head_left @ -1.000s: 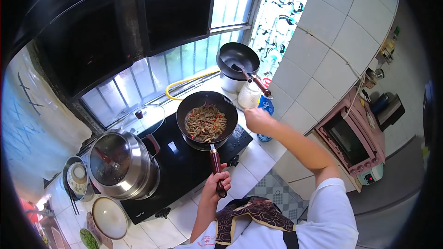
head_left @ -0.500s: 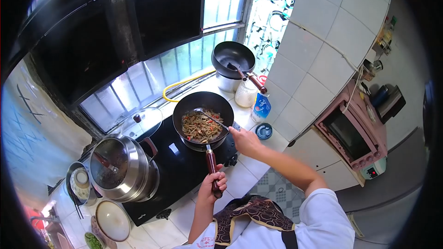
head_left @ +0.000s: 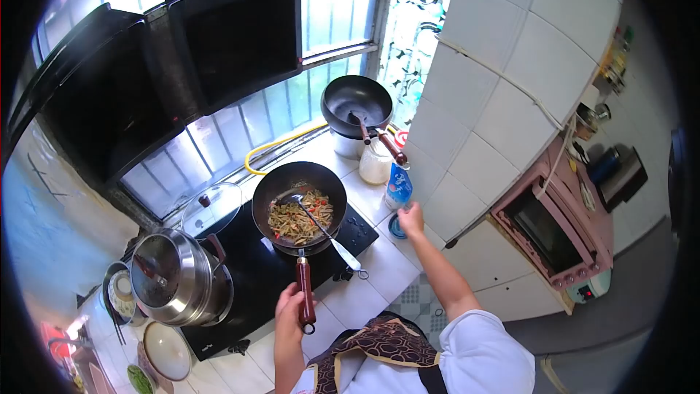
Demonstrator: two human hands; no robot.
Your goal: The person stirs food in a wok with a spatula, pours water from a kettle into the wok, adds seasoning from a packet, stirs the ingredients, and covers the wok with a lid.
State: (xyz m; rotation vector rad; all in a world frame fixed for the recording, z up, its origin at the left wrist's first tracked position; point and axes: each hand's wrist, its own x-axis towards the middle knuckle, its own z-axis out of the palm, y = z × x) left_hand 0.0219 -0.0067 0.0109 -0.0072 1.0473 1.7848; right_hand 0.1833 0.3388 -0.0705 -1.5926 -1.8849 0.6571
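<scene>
Head view: the pan [head_left: 288,179] sits loaded, spoon [head_left: 343,252] across its rim, left hand [head_left: 288,310] curled around its handle [head_left: 305,299]; steady holding should stop tipping. Right of the pan, the right hand [head_left: 410,220] nears the blue packet [head_left: 399,188], finger closure unclear.

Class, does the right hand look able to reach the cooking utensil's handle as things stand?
Probably yes: the utensil's handle juts out past the pan, and nothing visible stands between it and the right hand.
</scene>
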